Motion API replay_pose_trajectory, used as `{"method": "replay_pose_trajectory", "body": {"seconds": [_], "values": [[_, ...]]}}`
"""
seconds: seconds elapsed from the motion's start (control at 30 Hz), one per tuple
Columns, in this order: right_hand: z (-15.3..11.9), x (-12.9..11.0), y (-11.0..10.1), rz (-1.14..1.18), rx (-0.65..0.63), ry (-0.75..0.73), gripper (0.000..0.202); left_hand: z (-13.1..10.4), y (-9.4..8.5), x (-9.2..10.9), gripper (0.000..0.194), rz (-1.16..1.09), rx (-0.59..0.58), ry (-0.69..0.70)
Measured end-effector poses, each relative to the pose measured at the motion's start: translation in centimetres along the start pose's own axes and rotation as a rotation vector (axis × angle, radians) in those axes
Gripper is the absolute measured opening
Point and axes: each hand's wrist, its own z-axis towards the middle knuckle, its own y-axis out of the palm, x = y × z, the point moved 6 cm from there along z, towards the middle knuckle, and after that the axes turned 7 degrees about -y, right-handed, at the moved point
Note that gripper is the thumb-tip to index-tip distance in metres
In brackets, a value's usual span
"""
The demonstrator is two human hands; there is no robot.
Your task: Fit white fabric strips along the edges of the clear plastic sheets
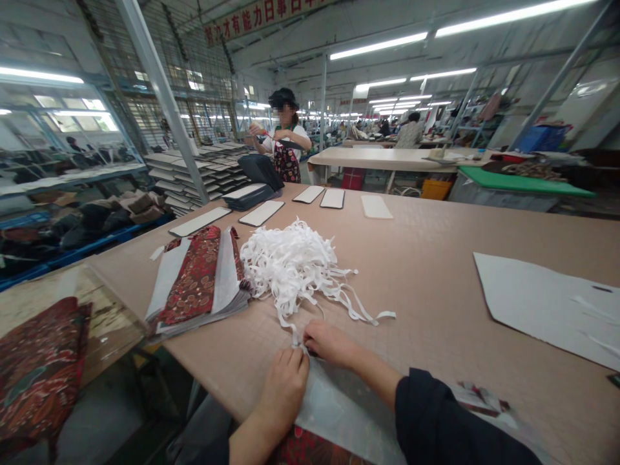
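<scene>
At the table's near edge, my left hand point(285, 382) has its fingers closed around the end of a white strip point(294, 333), at the top corner of a fabric piece point(346, 403). This piece shows a pale grey backing, with a red patterned part below by my body. Just right of it, my right hand point(330, 342) is curled in a pinch at the same corner; its fingertips are hidden. Beyond both hands lies a tangled heap of white strips point(290, 261). Left of the heap rests a stack of red patterned fabric pieces point(194, 278) with pale backing.
Pale flat panels point(261, 212) lie along the far side of the brown table point(416, 278). A large white sheet point(542, 303) is at right. Red patterned fabric point(43, 374) hangs at lower left. Across the table stands a co-worker point(287, 139) beside stacked boards point(194, 171).
</scene>
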Motion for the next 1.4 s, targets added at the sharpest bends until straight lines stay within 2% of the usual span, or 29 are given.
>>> {"method": "replay_pose_trajectory", "body": {"seconds": [0.17,0.5,0.73,0.9,1.0,1.1,1.3,1.4], "values": [[0.1,0.0,0.2,-0.042,-0.031,0.007,0.012,0.3,0.0,0.0,0.035,0.018,-0.015,-0.008],[0.1,0.6,0.0,0.001,-0.007,0.146,0.011,0.8,-0.2,0.1,0.029,0.035,-0.042,-0.029],[0.4,1.4,0.6,0.027,0.015,0.239,0.012,0.7,-0.2,0.5,0.036,0.058,0.034,0.056],[0.1,1.0,0.3,0.014,0.059,0.253,0.017,0.7,0.1,0.3,0.033,0.043,0.046,0.051],[-2.0,0.0,-0.6,-0.023,0.125,0.201,0.018,0.7,0.2,0.2,0.033,0.033,0.045,0.038],[-5.5,-0.5,-1.1,-0.126,0.106,0.158,0.021,1.2,-0.1,-0.2,0.032,-0.022,-0.007,0.007],[-12.5,2.2,-2.9,-0.243,-0.012,0.394,0.021,3.3,-1.5,-1.4,0.017,-0.13,-0.19,-0.051],[-14.0,2.9,-4.0,-0.212,-0.011,0.44,0.02,3.9,-1.9,-0.9,0.014,-0.15,-0.187,-0.027]]}}
